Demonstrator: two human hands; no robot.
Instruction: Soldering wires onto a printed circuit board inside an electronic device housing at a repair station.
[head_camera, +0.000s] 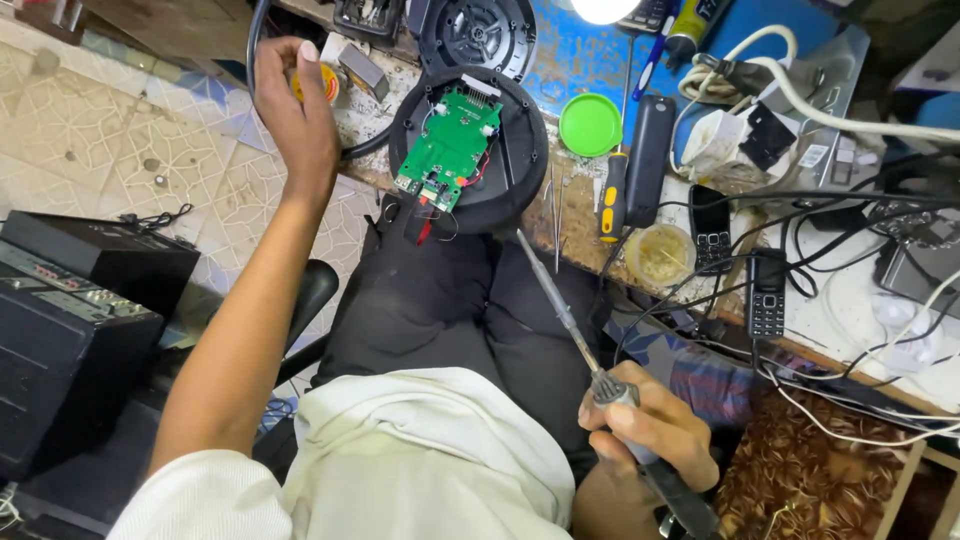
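Observation:
My right hand (645, 425) grips the dark handle of a soldering iron (560, 305), whose thin metal shaft points up toward a round black device shell (515, 175) on the bench edge. A green circuit board (450, 145) with red wires sits inside that shell. My left hand (293, 105) is raised at the bench's left end, fingers curled around a black cable (255, 40), right beside a small yellow round tin (325, 82). The fingertips are hidden behind the hand.
On the cluttered bench lie a green lid (590, 124), a yellow-handled screwdriver (612, 195), a black handset (650, 160), two small keypad phones (768, 292), a jar (660, 255), white cables (800, 95). Black audio boxes (70, 320) stand on the floor, left.

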